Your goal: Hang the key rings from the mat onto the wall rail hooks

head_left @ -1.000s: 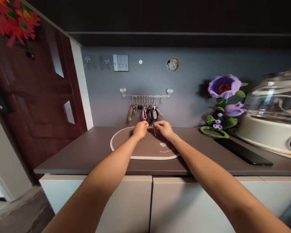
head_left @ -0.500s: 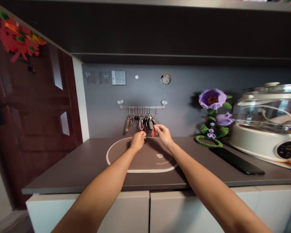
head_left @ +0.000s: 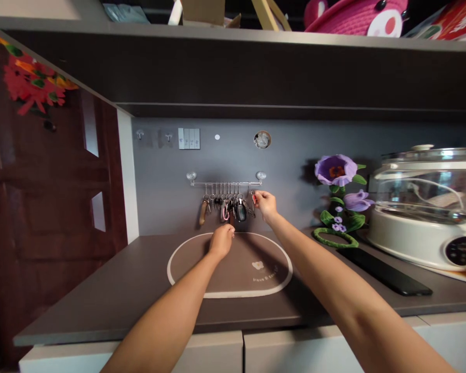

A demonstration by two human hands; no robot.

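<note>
A clear hook rail [head_left: 225, 184] is fixed to the grey wall by two suction cups. Several bunches of keys [head_left: 217, 203] hang from its hooks, among them a black car key [head_left: 241, 211] and a pink carabiner [head_left: 225, 212]. At the rail's right end, my right hand [head_left: 266, 203] pinches a small red-tagged key bunch [head_left: 253, 199], mostly hidden by the fingers. My left hand [head_left: 222, 241] is closed above the oval mat [head_left: 233, 274], just below the hanging keys. Whatever its fingers hold, if anything, is hidden.
On the counter to the right are a purple felt flower [head_left: 336, 171], a black phone-like slab [head_left: 386, 272] and a white steamer-like appliance [head_left: 415, 233]. A shelf [head_left: 233, 67] overhangs the counter. A dark red door [head_left: 58, 207] stands at the left.
My right hand has moved up and right with the red-tagged keys to the rail's right end. My left hand stays below the keys. The view has tilted up, showing things on the shelf.
</note>
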